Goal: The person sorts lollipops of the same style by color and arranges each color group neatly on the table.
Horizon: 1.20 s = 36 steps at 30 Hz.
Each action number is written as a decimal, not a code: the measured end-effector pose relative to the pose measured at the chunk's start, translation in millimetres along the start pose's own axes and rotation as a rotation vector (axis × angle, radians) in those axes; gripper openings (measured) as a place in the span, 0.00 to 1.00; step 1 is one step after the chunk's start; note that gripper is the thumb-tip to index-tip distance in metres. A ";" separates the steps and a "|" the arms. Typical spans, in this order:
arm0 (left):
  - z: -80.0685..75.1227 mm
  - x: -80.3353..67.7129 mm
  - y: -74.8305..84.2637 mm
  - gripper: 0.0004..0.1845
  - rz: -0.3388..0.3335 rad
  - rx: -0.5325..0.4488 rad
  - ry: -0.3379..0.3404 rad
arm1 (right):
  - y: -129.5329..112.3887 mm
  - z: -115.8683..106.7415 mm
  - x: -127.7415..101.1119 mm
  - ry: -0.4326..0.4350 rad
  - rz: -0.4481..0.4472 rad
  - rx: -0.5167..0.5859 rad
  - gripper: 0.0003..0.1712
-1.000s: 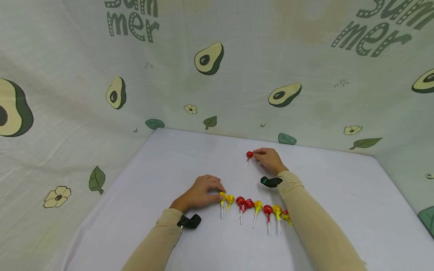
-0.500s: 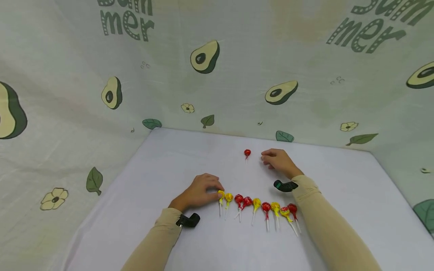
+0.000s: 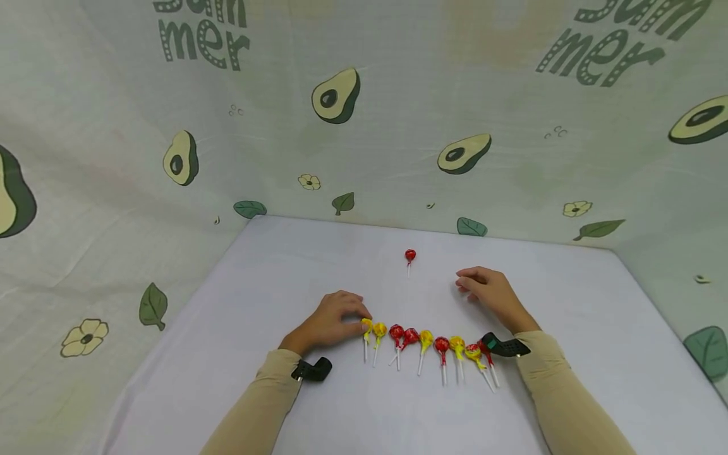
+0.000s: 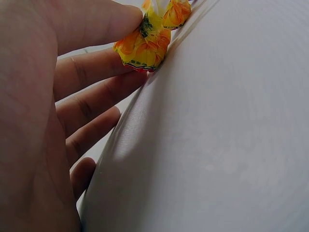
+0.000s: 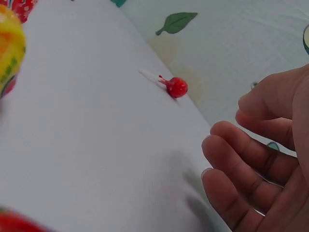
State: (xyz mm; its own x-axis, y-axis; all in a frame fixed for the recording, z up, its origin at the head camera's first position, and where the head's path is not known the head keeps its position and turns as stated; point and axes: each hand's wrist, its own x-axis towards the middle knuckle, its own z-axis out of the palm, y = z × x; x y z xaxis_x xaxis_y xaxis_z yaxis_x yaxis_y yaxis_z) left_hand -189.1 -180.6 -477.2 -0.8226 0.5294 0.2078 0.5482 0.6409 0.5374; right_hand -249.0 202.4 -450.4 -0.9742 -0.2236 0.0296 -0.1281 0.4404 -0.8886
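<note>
The left hand (image 3: 332,321) lies on the white surface (image 3: 574,303) at about 7 o'clock from the middle, its fingers curled down and the fingertips (image 4: 125,19) pinching the head of the leftmost yellow lollipop (image 3: 366,328), as the left wrist view shows, with a second yellow lollipop (image 4: 176,12) just beside it. That sweet begins a row of lollipops (image 3: 426,344) running toward 3 o'clock along the near part of the surface, red and yellow wrappers mixed, heads toward 12 o'clock and white sticks pointing toward 6 o'clock, the heads close together or touching. The right hand (image 3: 490,292) hovers or rests low over the surface at about 4 o'clock from the middle, its fingers loosely bent and holding nothing; whether it touches the cloth I cannot tell. A single red lollipop (image 3: 410,256) lies alone at about 12 o'clock, well apart from the row and from both hands, to the 10 o'clock side of the right hand, its stick pointing toward 6 o'clock; the right wrist view shows it lying on the surface beyond the relaxed fingers (image 5: 241,154). Each wrist carries a small black camera mount (image 3: 311,370) over a beige sleeve (image 3: 256,411), and the right one (image 3: 503,345) sits just over the far right end of the row. Behind the surface hangs a pale backdrop (image 3: 398,95) printed with avocados, leaves and flowers
</note>
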 end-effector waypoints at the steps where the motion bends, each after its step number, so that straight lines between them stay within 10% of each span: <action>1: -0.2 0.0 -0.4 0.07 0.000 0.002 0.000 | 0.2 -0.3 -3.4 0.002 -0.007 0.008 0.25; 36: 0.0 0.9 -0.1 0.07 0.019 -0.019 -0.003 | 16.4 -8.9 -100.0 0.115 -0.006 -0.291 0.19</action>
State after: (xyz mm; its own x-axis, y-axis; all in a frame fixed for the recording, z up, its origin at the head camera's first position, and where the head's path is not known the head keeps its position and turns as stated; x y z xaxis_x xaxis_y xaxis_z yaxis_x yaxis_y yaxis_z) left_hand -190.0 -180.2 -477.1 -0.8117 0.5430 0.2152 0.5605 0.6205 0.5485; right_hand -155.3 239.8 -463.8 -0.9857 -0.1348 0.1010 -0.1659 0.6735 -0.7203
